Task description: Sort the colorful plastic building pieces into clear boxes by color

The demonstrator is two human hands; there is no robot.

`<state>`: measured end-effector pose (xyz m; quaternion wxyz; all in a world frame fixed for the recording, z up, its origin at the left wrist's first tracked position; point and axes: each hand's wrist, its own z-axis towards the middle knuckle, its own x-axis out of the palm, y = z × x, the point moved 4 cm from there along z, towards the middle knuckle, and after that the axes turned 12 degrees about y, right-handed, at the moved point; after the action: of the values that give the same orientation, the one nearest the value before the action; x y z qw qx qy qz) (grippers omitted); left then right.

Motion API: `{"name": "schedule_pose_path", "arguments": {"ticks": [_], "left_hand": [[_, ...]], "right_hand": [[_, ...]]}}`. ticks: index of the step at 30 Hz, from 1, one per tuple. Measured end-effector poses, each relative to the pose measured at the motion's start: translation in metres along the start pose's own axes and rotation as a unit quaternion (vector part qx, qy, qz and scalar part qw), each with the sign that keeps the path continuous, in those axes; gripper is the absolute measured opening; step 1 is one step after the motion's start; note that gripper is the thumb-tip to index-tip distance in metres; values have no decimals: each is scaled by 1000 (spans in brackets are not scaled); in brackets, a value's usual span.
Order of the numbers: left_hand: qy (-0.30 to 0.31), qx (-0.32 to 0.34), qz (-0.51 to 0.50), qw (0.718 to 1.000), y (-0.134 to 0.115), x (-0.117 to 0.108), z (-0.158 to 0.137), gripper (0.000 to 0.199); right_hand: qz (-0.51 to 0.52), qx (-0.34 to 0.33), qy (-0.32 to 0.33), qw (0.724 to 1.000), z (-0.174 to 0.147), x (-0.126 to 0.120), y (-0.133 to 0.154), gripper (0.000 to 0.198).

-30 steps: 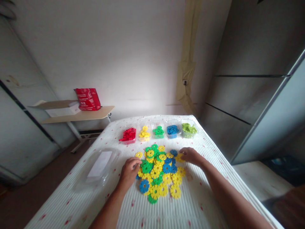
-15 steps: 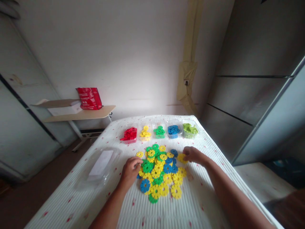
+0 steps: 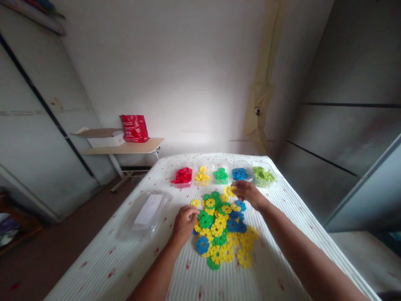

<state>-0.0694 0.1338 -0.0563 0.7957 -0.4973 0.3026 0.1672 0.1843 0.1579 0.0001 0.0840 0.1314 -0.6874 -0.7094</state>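
My right hand (image 3: 246, 193) pinches a yellow flower-shaped plastic disc (image 3: 229, 191) above the far end of the heap. At the heap's left edge rests my left hand (image 3: 184, 223), its fingers loosely curled with a gap at the thumb and no disc visible in it. Between the hands lies a mixed heap of notched discs: a green disc (image 3: 206, 220) by the left fingertips, a blue disc (image 3: 202, 245) at the near left, a yellow disc (image 3: 244, 258) at the near right. Many overlap, so the lower ones are partly hidden.
Along the far side stand clear tubs of red pieces (image 3: 183, 176), yellow discs (image 3: 202, 175), green discs (image 3: 221, 174), blue discs (image 3: 240, 174) and light green pieces (image 3: 263, 174). A clear plastic lid (image 3: 128, 231) with a white label lies left. Behind is a side table (image 3: 134, 147) with a red bag (image 3: 134, 128).
My right hand has moved from the heap's right side to its far end, toward the tubs, with the yellow disc in it. My left hand stays by the heap; the view has shifted.
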Motion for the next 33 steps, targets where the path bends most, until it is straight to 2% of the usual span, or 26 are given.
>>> {"name": "schedule_pose_path", "arguments": {"ticks": [2, 7, 9, 11, 14, 18, 21, 25, 29, 33], "left_hand": [[3, 1, -3, 1000, 0, 0, 0, 21], [1, -3, -4, 1000, 1, -1, -1, 23], [-4, -5, -5, 1000, 2, -1, -1, 23], [-8, -5, -6, 1000, 3, -1, -1, 22], [-6, 1, -10, 1000, 4, -1, -1, 21], [-2, 10, -19, 1000, 2, -1, -1, 21], [-2, 4, -22, 1000, 1, -1, -2, 21], [-17, -8, -21, 1000, 2, -2, -2, 23], [-56, -33, -15, 998, 6, -4, -2, 27], [-70, -66, -7, 995, 8, -6, -3, 31]], "right_hand": [[-1, -11, -25, 1000, 31, 10, 11, 29], [-49, 15, -115, 992, 105, 28, 30, 23], [-66, 22, -129, 989, 120, 33, 31, 21], [-92, 24, -129, 987, 121, 36, 28, 14], [-139, 14, -119, 983, 101, 34, 23, 6], [-200, -4, -124, 972, 50, 14, 15, 6], [-299, -12, -148, 943, 8, -12, 1, 19], [-419, 4, -173, 891, -36, -46, -29, 25], [-434, 44, -213, 874, -57, -67, -51, 28], [-456, 51, -199, 866, -55, -65, -55, 26]]}}
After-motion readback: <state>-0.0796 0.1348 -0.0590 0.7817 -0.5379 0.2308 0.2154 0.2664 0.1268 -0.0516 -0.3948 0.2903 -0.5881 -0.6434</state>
